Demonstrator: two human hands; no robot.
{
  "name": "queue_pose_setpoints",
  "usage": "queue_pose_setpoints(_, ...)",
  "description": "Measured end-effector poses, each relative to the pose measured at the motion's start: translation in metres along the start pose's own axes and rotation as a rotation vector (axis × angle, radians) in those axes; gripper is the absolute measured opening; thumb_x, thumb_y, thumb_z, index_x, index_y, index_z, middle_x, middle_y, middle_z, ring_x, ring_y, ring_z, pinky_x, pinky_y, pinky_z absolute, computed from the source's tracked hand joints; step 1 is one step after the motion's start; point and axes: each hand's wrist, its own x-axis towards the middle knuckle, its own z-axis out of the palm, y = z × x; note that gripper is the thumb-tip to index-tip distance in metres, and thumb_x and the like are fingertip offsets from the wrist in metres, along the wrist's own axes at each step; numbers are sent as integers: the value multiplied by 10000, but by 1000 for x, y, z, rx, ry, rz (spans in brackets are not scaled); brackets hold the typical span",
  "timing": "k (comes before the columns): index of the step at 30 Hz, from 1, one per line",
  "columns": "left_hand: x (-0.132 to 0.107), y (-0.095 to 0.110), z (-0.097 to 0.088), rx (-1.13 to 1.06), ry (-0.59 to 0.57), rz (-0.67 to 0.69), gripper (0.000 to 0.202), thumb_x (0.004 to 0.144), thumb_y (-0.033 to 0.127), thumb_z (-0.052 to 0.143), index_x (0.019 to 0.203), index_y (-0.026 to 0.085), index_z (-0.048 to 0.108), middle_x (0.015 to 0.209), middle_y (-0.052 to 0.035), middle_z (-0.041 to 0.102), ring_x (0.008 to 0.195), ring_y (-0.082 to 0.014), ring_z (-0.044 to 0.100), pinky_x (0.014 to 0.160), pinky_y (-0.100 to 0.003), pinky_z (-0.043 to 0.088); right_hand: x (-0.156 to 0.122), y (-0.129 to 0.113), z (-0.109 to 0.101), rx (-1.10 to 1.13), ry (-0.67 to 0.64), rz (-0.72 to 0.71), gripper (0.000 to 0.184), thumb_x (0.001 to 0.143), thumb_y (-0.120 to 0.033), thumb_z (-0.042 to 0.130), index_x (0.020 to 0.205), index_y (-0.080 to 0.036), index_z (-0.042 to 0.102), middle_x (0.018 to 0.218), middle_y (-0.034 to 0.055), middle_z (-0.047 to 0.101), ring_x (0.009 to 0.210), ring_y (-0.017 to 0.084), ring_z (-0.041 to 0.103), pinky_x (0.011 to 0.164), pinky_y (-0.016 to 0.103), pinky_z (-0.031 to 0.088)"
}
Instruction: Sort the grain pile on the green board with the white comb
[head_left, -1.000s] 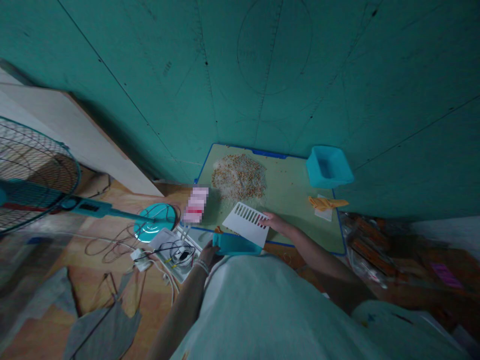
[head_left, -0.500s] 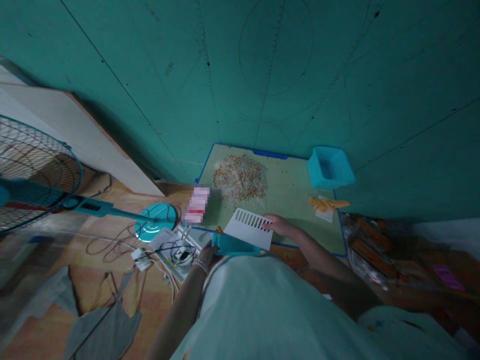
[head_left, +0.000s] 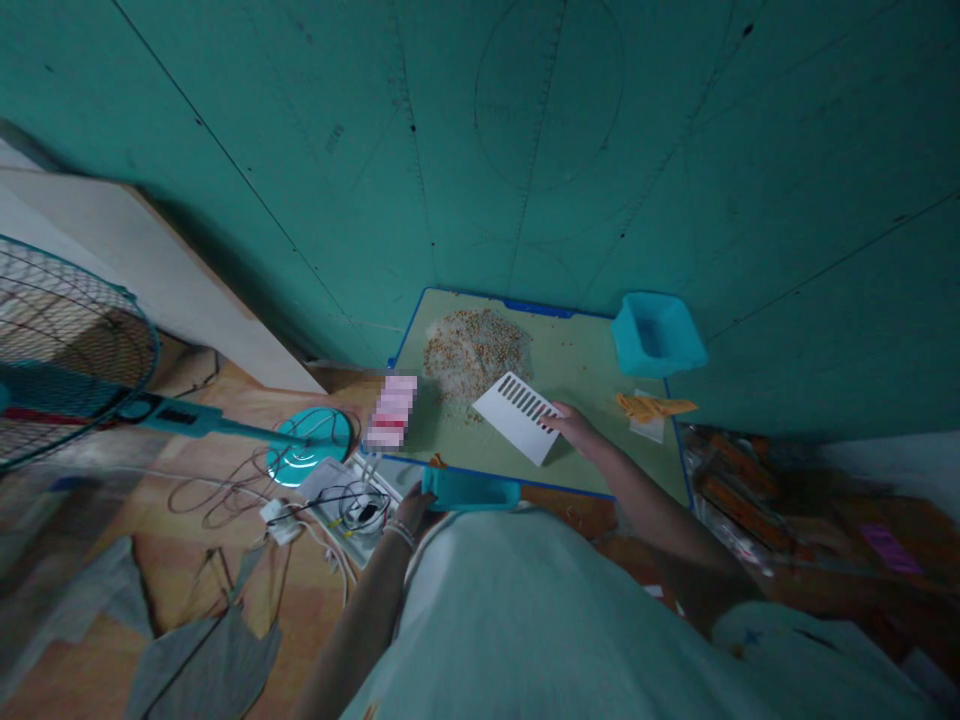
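My left hand [head_left: 415,508] grips the left end of a turquoise plastic bin [head_left: 471,490] held against my body at the table's front edge. In my right hand [head_left: 576,428] is a white slotted sheet [head_left: 516,434], pinched at its right end beside the row of slots. The sheet tilts over the table, its far-left corner close to a heap of brown and pale grains [head_left: 477,345]. From this view I cannot tell whether it touches the heap. Scattered grains lie around the pile on the pale green tabletop [head_left: 574,365].
A second turquoise bin [head_left: 660,335] stands at the table's back right, with orange cloth-like things [head_left: 652,407] before it. At the left are a blurred-out pink item [head_left: 391,410], a fan [head_left: 71,350], cables and a power strip [head_left: 281,520]. A green wall [head_left: 480,150] rises behind.
My right hand has moved the slotted sheet forward and away from the bin, toward the grain heap, turning it. My left hand and the bin have stayed in place.
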Motion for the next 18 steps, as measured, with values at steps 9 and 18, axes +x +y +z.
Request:
queue_pose_setpoints(9,-3,-5,-4,-51,13,-2,419,555,33,576,942,190,544,667,7,657,573,-169,633,615,-334,544,-3,-2,3,-60,-69,-10,179,668,-241,586,822,-156,617,705,9,650,645,153,578,632,261,425)
queue_pose_setpoints(18,-7,-4,2,-23,41,1,433,580,9,551,977,183,554,653,6,647,566,-160,632,620,-324,551,1,-6,7,-89,-102,-14,132,694,-202,575,815,-159,608,716,2,655,668,148,584,634,247,422)
